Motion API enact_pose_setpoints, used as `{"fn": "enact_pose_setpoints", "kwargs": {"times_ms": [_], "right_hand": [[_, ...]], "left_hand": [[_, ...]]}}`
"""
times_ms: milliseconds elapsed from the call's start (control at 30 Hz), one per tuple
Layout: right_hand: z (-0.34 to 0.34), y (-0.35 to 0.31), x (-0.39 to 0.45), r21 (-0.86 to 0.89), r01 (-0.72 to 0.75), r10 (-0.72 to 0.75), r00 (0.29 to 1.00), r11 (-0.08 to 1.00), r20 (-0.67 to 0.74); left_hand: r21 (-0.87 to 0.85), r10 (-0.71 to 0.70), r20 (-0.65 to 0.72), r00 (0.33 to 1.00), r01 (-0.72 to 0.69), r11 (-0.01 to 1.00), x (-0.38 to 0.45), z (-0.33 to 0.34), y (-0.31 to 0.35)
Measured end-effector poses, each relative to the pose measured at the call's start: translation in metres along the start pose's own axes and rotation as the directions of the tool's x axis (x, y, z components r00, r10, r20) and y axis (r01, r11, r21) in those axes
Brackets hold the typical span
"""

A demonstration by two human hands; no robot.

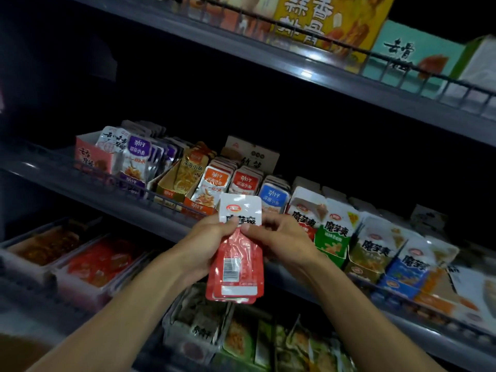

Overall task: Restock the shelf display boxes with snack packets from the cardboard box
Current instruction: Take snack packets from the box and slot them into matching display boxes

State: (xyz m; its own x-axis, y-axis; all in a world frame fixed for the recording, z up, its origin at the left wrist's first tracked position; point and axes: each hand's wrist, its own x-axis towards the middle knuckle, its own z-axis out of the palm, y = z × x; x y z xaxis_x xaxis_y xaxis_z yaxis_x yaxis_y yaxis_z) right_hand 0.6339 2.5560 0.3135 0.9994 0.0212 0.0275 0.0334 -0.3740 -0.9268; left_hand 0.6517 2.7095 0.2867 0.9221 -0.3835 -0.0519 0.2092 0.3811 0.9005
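Right then, both hands were up in front of the middle shelf (150, 210), the left hand (206, 242) curled round a stack of red-and-white snack packets (236, 267) from the side and behind, the right hand (279, 237) pinching the front white-topped packet (240, 208) of that stack with thumb and fingers. Behind them stood a row of open display boxes, the red display box (304, 208) just right of the held stack and touching a green display box (332, 237), while a blue display box (275, 197) sat behind the raised packet.
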Motion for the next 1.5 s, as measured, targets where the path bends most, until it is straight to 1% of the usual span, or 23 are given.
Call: {"fn": "enact_pose_setpoints", "kwargs": {"times_ms": [67,100,200,267,333,400,467,533,567,600,633,733,833,967,1033,1100,1167,1233,1333,1400,1433,1467,1500], "right_hand": [[-0.003,0.006,-0.008,0.100,-0.037,0.033,0.999,0.994,0.035],[-0.005,0.007,-0.011,0.125,-0.026,0.027,1.000,0.992,-0.008],[-0.012,0.005,-0.021,0.219,0.023,0.028,0.973,0.975,-0.227],[-0.017,0.003,-0.027,0.265,0.018,0.060,0.957,0.964,-0.285],[-0.028,0.002,-0.033,0.225,0.026,0.060,0.927,0.974,-0.371],[-0.051,-0.001,-0.042,0.024,0.124,-0.098,0.876,0.992,-0.473],[-0.073,-0.006,-0.054,-0.318,0.215,-0.323,0.883,0.924,-0.341],[-0.085,-0.006,-0.060,-0.682,0.236,-0.383,0.921,0.692,-0.069],[-0.087,-0.004,-0.060,-0.797,0.250,-0.387,0.922,0.550,0.022],[-0.090,-0.002,-0.060,-0.837,0.265,-0.385,0.920,0.479,0.071],[-0.094,-0.002,-0.061,-0.823,0.280,-0.367,0.926,0.494,0.094],[-0.110,-0.011,-0.073,-0.664,0.205,-0.179,0.978,0.719,0.108],[-0.128,-0.015,-0.076,-0.635,0.046,0.028,0.994,0.771,0.106],[-0.139,-0.013,-0.074,-0.531,-0.042,0.115,0.988,0.847,0.106],[-0.143,-0.009,-0.077,-0.395,-0.063,0.093,0.994,0.917,0.057],[-0.143,-0.003,-0.080,-0.087,-0.056,0.055,0.998,0.995,-0.014],[-0.137,0.004,-0.083,0.209,-0.030,0.049,0.995,0.978,-0.090],[-0.124,0.012,-0.083,0.340,-0.008,0.054,0.991,0.941,-0.124],[-0.107,0.024,-0.076,0.314,0.052,0.022,0.973,0.948,-0.228],[-0.110,0.026,-0.069,0.195,0.085,-0.020,0.949,0.977,-0.314],[-0.114,0.024,-0.065,0.120,0.107,-0.061,0.940,0.987,-0.337],[-0.119,0.022,-0.060,0.054,0.125,-0.099,0.931,0.991,-0.352],[-0.124,0.019,-0.055,0.006,0.136,-0.125,0.922,0.991,-0.367]], "left_hand": [[0.038,-0.013,0.029,0.999,0.012,0.999,-0.005,0.003,-0.001],[0.119,-0.008,0.043,0.999,0.003,0.993,-0.006,0.003,-0.004],[0.536,0.107,0.038,0.994,-0.110,0.837,-0.012,0.007,-0.017],[0.533,0.193,0.012,0.981,-0.169,0.829,-0.014,0.011,-0.024],[0.355,0.153,0.015,0.988,-0.148,0.923,-0.013,0.012,-0.025],[0.187,0.050,0.041,0.998,-0.056,0.981,-0.012,0.012,-0.021],[0.063,-0.058,0.058,0.997,0.055,0.997,-0.012,0.014,-0.016],[-0.028,-0.157,0.116,0.981,0.162,0.986,-0.016,0.017,-0.011],[-0.031,-0.200,0.169,0.965,0.208,0.978,-0.019,0.021,-0.009],[-0.012,-0.236,0.220,0.946,0.245,0.969,-0.022,0.025,-0.007],[0.024,-0.264,0.260,0.929,0.267,0.963,-0.024,0.029,-0.005],[0.232,-0.273,0.286,0.918,0.210,0.950,-0.021,0.036,-0.003],[0.311,-0.107,0.271,0.957,0.018,0.950,-0.014,0.042,-0.004],[0.467,0.142,0.129,0.981,-0.187,0.864,-0.010,0.063,-0.015],[0.399,0.189,0.053,0.981,-0.194,0.896,-0.005,0.066,-0.023],[0.257,0.172,0.021,0.985,-0.172,0.951,-0.002,0.070,-0.029],[0.125,0.162,-0.007,0.987,-0.160,0.979,0.002,0.075,-0.034],[0.034,0.139,-0.002,0.990,-0.139,0.990,0.006,0.083,-0.040],[0.029,0.076,0.063,0.995,-0.078,0.997,0.010,0.094,-0.047],[0.151,0.066,0.057,0.996,-0.074,0.986,0.013,0.096,-0.049],[0.300,0.110,0.027,0.994,-0.113,0.947,0.016,0.093,-0.049],[0.494,0.196,0.001,0.981,-0.171,0.853,0.021,0.087,-0.049],[0.679,0.300,0.000,0.954,-0.220,0.700,0.026,0.081,-0.049]]}}
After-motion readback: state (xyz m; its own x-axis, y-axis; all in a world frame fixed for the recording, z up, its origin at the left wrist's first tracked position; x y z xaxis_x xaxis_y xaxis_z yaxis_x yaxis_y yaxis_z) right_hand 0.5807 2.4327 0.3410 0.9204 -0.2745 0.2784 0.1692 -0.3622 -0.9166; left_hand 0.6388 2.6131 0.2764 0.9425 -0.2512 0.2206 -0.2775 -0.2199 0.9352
